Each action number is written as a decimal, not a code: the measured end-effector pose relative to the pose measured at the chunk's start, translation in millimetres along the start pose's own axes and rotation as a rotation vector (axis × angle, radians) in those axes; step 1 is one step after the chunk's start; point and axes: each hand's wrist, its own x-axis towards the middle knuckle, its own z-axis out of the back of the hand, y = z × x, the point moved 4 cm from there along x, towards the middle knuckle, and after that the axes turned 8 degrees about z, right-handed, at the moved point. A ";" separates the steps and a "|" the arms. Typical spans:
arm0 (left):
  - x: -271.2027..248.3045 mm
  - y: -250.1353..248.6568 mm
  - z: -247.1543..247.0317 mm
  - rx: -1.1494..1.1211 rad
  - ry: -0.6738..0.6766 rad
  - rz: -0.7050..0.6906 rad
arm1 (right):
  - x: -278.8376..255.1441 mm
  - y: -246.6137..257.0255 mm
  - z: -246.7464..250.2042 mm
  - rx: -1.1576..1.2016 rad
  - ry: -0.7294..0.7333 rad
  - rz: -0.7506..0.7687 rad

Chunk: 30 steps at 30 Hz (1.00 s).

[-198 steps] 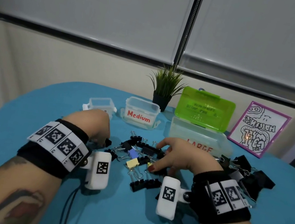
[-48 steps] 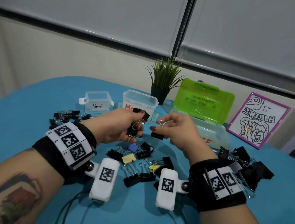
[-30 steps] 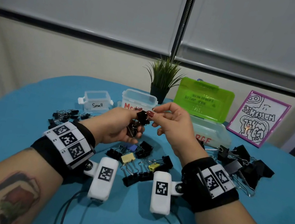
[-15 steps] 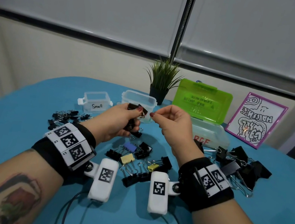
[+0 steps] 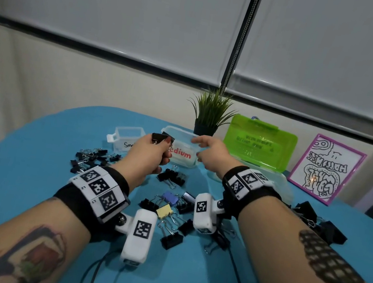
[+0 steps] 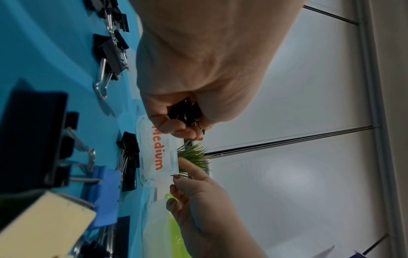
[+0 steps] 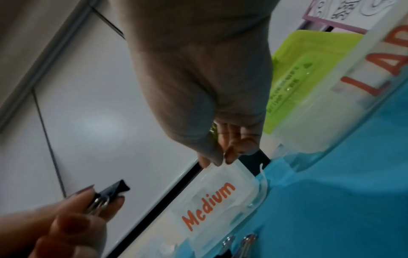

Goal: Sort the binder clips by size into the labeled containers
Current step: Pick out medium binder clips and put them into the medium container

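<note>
The left hand (image 5: 151, 154) grips a bunch of black clips (image 5: 160, 137) just left of the Medium box (image 5: 187, 150), while the right hand (image 5: 211, 156), fingers loose and seemingly empty, touches its right rim, nearer.

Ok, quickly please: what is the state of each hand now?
Left hand: closed, gripping black binder clips.
Right hand: fingertips at the Medium container rim; holding anything cannot be told.

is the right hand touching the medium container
Touching. In the right wrist view, the right hand has its fingertips on the top rim of the Medium container, with no gap visible; the left wrist view agrees.
</note>
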 end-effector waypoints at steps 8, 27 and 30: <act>-0.2 -1.0 1.2 -0.009 0.000 -0.040 | -6.3 -3.1 -8.0 0.038 0.122 -0.209; -35.1 -42.8 5.2 0.080 -0.114 -0.761 | -87.8 35.5 42.3 -0.043 -0.037 0.164; -35.6 -38.4 -2.1 0.229 -0.029 -0.709 | -97.4 29.2 38.2 0.037 -0.025 0.252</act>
